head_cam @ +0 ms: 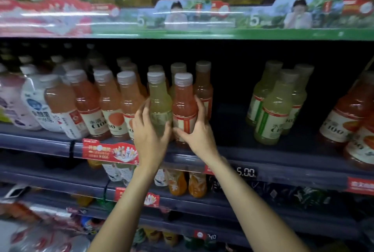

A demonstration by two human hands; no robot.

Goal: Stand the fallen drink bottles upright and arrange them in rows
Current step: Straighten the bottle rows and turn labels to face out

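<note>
Mid-task: my left hand [150, 136] grips the upright yellow bottle [159, 102], my right hand [197, 130] the red bottle [184, 108] touching it at the shelf [283, 160] front; no fallen bottles visible, rows still ragged.

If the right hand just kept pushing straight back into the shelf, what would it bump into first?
Probably the pink bottle standing right behind the pink bottle that the right hand grips. The hand points up and back into the shelf, and that rear bottle seems closest in line, though depth is hard to judge.
</note>
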